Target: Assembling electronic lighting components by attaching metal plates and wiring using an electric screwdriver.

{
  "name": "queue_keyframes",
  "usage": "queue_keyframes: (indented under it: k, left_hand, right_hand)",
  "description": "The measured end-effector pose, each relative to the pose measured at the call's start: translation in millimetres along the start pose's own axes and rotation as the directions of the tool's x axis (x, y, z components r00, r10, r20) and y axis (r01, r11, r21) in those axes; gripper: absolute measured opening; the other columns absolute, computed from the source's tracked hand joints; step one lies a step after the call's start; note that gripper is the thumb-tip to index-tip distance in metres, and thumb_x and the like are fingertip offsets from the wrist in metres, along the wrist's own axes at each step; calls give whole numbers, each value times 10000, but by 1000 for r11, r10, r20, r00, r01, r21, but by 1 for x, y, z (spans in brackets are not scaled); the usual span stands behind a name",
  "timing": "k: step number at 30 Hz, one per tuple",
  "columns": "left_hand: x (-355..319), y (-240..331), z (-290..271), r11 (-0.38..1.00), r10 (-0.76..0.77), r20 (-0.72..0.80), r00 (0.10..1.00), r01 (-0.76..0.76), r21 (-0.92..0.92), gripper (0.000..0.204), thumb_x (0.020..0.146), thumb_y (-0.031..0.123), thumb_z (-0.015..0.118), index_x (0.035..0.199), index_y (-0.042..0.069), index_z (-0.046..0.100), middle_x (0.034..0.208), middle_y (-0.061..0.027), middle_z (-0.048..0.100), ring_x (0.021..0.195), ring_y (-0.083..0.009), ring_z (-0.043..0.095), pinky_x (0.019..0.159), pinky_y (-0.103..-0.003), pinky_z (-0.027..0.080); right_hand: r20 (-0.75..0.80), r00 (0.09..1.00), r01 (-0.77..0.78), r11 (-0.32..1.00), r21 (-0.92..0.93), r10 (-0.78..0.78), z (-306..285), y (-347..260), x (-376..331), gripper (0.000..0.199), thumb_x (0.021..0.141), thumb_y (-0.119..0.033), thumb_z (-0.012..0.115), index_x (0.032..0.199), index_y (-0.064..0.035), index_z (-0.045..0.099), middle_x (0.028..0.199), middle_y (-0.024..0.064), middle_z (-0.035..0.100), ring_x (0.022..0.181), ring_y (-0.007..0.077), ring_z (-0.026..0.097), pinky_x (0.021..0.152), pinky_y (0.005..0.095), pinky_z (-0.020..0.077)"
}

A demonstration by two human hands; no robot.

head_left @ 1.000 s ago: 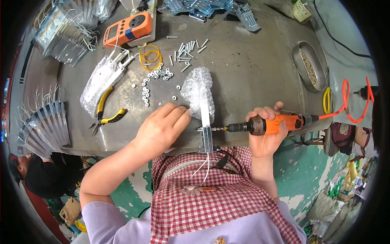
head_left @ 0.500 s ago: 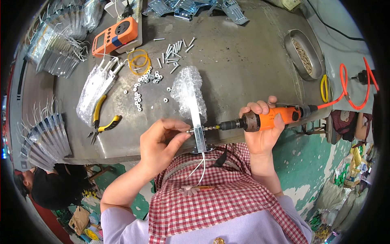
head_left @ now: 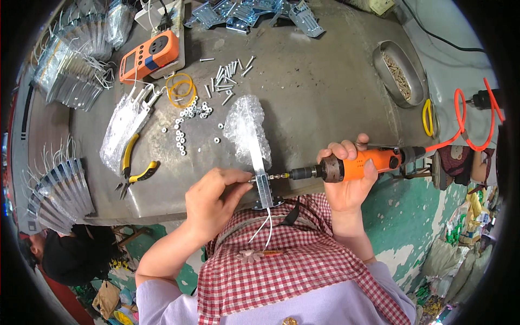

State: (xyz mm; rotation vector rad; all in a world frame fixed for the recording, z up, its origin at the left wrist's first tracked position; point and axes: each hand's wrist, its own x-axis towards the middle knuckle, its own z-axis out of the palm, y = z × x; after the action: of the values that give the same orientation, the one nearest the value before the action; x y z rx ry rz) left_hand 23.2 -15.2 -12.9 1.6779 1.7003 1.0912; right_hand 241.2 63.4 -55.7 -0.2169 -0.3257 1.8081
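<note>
Near edge of the grey metal worktable, just above the red-checked apron: a slim metal bracket strip stands over the table lip, white wires hanging from its lower end toward the apron.

Left hand comes in from the strip's left, fingers pinched on what looks like a small fastener at the strip's side face. Right hand is clenched round the orange powered screwdriver, whose bit meets the strip from the right.

To do this step well, my judgement: keep the bit square to the strip's face and in line with the pinched fastener, brace the strip hard so it cannot spin, and start slowly. The left fingertips sit close to the bit; a slip is the risk.

The strip's long axis runs away from the body, near end at the lip. Its far end points up-table and is still sheathed in clear bubble wrap. The driver lies crosswise to it, nose pointing left.

Left of the strip: yellow-handled pliers. Beyond it: scattered small nuts, loose screws, yellow rubber bands. Farther off: an orange meter and, to the right, an oval metal tray.
</note>
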Motion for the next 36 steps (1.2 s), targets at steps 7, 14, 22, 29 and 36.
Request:
queue_keyframes:
  k: [7, 14, 22, 29, 36]
  left_hand:
    - [2, 1, 2, 992, 119, -1, 993, -119, 41, 206, 687, -56, 706, 843, 33, 605, 848, -88, 655, 769, -190, 645, 672, -268, 503]
    - [20, -11, -10, 996, 85, 269, 959, -85, -14, 256, 762, 179, 700, 903, 23, 554, 802, -111, 576, 742, -279, 577, 645, -336, 460]
    - [32, -4, -14, 978, -115, 582, 805, 193, -73, 351, 808, 303, 659, 799, 11, 465, 717, -121, 475, 645, -252, 478, 603, -349, 407]
    - [27, -11, -8, 938, -157, 569, 807, 302, -169, 348, 811, 289, 667, 775, 14, 457, 675, -81, 440, 619, -175, 418, 580, -317, 388]
    - [27, -11, -8, 922, -178, 563, 807, 337, -191, 305, 808, 265, 669, 845, -1, 524, 684, -76, 487, 628, -139, 448, 586, -309, 408]
  right_hand:
    - [26, 1000, -1, 999, 39, 0, -5, 1, 1, 404, 795, -263, 654, 1141, -173, 465, 888, 11, 559, 917, 172, 496, 934, 420, 341]
    - [-32, 999, -13, 1000, 18, 13, 0, 4, 2, 419, 801, -262, 637, 1169, -172, 458, 890, 18, 556, 914, 170, 495, 937, 420, 347]
    - [24, 1000, -16, 992, 123, 13, -9, 12, -1, 381, 804, -264, 634, 1141, -182, 477, 877, 0, 536, 903, 155, 484, 922, 394, 349]
    - [1, 1000, -3, 996, 91, 3, -4, 12, -3, 319, 806, -264, 635, 1086, -188, 501, 870, -13, 525, 889, 150, 476, 913, 383, 348]
    - [16, 1000, 4, 994, 112, -6, -7, 13, -1, 378, 796, -282, 647, 1118, -181, 477, 886, -4, 528, 915, 159, 481, 919, 397, 355]
